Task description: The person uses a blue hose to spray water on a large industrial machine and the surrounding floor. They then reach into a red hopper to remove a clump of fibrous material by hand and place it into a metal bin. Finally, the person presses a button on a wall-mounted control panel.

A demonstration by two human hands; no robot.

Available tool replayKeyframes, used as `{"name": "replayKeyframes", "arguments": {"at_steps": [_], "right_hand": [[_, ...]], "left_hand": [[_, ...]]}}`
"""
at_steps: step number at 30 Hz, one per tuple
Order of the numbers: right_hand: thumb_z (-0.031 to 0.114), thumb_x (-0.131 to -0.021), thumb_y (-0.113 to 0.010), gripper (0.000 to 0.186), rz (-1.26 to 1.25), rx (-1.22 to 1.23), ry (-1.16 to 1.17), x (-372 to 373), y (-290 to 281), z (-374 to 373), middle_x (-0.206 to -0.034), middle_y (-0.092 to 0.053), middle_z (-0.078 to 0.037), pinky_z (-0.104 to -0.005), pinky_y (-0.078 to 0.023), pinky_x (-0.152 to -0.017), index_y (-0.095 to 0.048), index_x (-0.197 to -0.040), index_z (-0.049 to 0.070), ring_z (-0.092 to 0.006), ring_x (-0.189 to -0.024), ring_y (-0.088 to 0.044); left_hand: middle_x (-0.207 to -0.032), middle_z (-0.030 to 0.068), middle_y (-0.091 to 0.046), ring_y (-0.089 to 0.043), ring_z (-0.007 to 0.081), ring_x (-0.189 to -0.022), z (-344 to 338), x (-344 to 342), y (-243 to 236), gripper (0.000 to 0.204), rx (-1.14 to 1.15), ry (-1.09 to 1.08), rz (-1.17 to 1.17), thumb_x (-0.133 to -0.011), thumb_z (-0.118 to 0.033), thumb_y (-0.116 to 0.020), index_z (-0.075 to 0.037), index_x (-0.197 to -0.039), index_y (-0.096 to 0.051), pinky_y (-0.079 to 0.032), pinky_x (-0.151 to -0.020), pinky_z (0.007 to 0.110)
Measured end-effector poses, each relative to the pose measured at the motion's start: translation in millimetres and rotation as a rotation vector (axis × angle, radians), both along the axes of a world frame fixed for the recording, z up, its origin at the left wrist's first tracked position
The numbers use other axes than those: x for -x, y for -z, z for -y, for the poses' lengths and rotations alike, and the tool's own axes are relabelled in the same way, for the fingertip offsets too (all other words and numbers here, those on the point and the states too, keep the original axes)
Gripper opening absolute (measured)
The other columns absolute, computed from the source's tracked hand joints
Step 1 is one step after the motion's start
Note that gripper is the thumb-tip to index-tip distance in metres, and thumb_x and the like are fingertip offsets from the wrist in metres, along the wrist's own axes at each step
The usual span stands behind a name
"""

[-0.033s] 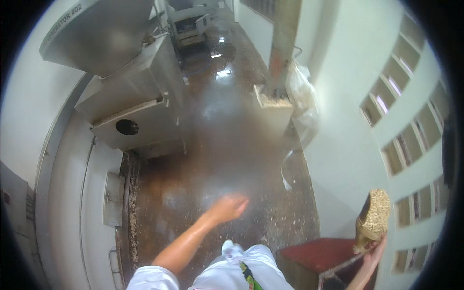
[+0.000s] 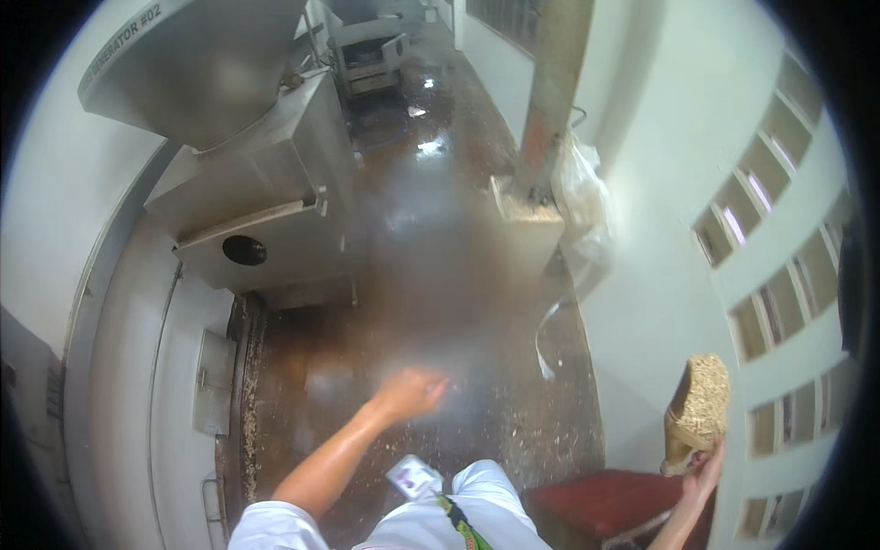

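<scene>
My right hand (image 2: 707, 463) at the lower right grips a tan scoop-like container (image 2: 678, 445) heaped with pale wood chips or pellets (image 2: 706, 394), held near the right wall above a red-topped stand (image 2: 596, 500). Its exact shape is hard to make out. My left hand (image 2: 417, 390) hangs in front of me over the wet brown floor, fingers loosely curled, with nothing visible in them; it is slightly blurred. A white badge (image 2: 412, 475) on a green lanyard (image 2: 458, 522) lies against my white clothing.
A steel machine with a hopper (image 2: 257, 225) stands left. Farther along the passage is another machine (image 2: 367, 69). At right are a pillar (image 2: 541, 110) with a plastic sheet (image 2: 582, 220) beside it and a wall with square openings (image 2: 770, 312). Pale debris lines the left floor edge.
My left hand has moved left. The right hand and its filled container have shifted slightly left and up. The badge has swung left.
</scene>
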State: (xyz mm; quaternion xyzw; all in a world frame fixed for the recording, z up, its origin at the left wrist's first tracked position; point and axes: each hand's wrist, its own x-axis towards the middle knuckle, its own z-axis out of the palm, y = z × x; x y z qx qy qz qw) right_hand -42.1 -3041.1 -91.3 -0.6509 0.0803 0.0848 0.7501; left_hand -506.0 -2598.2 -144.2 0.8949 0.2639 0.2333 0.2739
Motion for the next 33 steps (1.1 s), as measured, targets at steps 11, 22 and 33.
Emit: {"name": "replayKeyframes", "arguments": {"at_steps": [11,22,33], "right_hand": [[0.026,-0.096,-0.069,0.022,-0.057,-0.105,-0.564,-44.9,6.8,-561.4,-0.089,-0.063,0.006,-0.0225,-0.038,-0.059,-0.069,-0.11,0.01,-0.0031,-0.064,-0.047],[0.02,-0.094,-0.071,0.014,-0.118,-0.197,-0.88,-68.4,10.4,-1077.5,-0.082,-0.061,0.005,-0.0234,-0.04,-0.058,-0.066,-0.101,0.008,-0.0057,-0.064,-0.05],[0.025,-0.094,-0.072,0.027,-0.206,-0.086,-0.799,-143.3,15.8,-1507.3,-0.092,-0.061,0.002,-0.0237,-0.04,-0.058,-0.065,-0.114,0.008,-0.0074,-0.062,-0.049]], "left_hand": [[-0.089,0.0227,-0.073,-0.072,0.0409,-0.082,-223.9,81.5,57.8,0.019,0.122,-0.674,-0.181,-0.091,-0.017,-0.068,0.001,-0.093,-0.077,-0.057,-0.074,0.044],[-0.084,0.0205,-0.073,-0.072,0.0366,-0.075,-544.8,-28.0,33.9,0.016,0.234,-0.925,0.031,-0.091,-0.011,-0.07,0.002,-0.094,-0.077,-0.057,-0.07,0.042],[-0.095,0.0193,-0.074,-0.071,0.039,-0.086,-1065.6,-147.4,-11.9,0.017,0.132,-0.697,0.106,-0.093,-0.013,-0.067,-0.002,-0.098,-0.078,-0.057,-0.078,0.045]]}}
